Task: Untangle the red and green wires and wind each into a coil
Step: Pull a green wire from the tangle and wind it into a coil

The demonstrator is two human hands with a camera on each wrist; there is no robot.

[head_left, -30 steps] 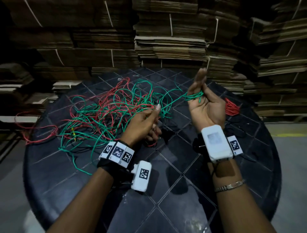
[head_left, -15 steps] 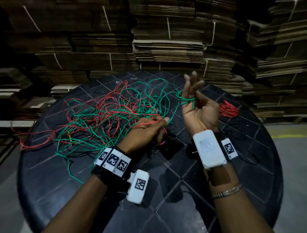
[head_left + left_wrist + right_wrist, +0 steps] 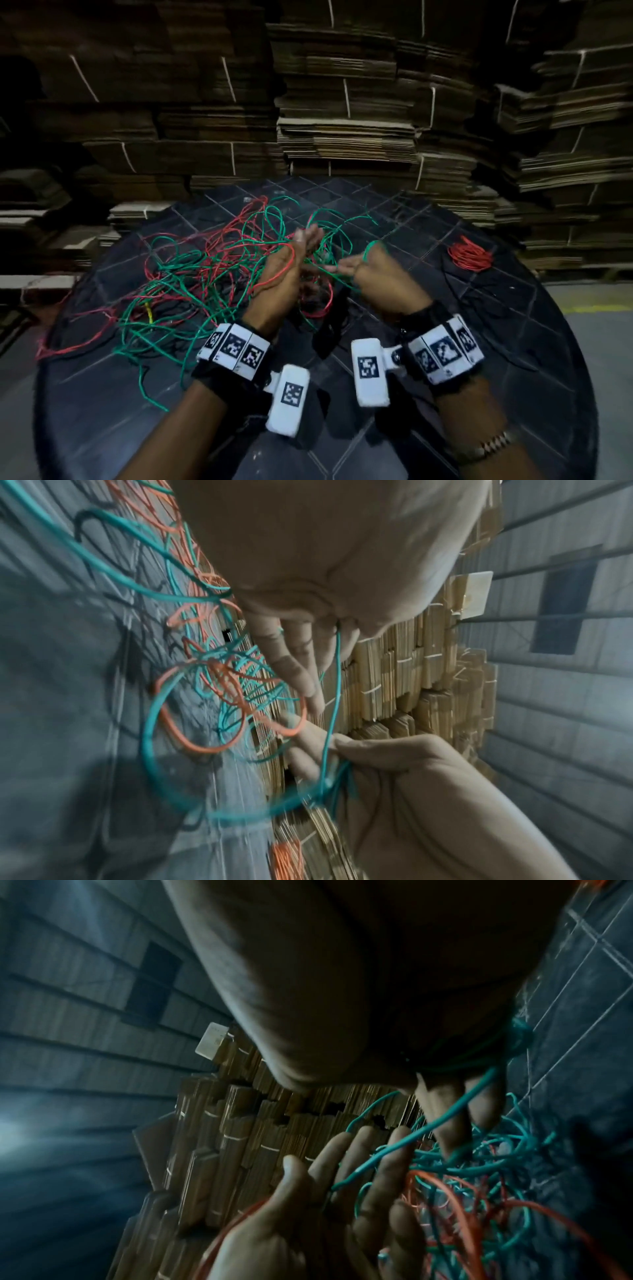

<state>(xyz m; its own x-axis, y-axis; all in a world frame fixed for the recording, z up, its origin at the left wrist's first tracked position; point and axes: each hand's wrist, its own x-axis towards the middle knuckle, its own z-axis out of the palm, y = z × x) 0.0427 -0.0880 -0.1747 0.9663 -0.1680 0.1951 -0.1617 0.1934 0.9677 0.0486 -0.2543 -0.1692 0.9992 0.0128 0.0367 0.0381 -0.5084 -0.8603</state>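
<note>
Rotation of the right hand [image 3: 380,284] is the main change: half a second ago it was raised palm-up with green turns around its upright fingers, and it is now turned knuckles-up and lowered toward the left hand [image 3: 284,274]. This is judged to be one more winding stroke, so the green coil [image 3: 371,248] is only begun and is carried on the right hand. The green wire [image 3: 191,284] is seen looped over the back of the right fingers, with one strand running between them in the right wrist view; whether it is also pinched cannot be told. The left hand has been raised from the tangle, its fingers extended and close together, with a strand of green wire passing through them and a loop of red wire [image 3: 219,246] draped over its back. Most of both wires is still lying intermingled on the left half of the tabletop [image 3: 513,342], with red trailing over the left edge. A finished red coil [image 3: 470,254] lies near the right edge, well apart from the tangle.
</note>
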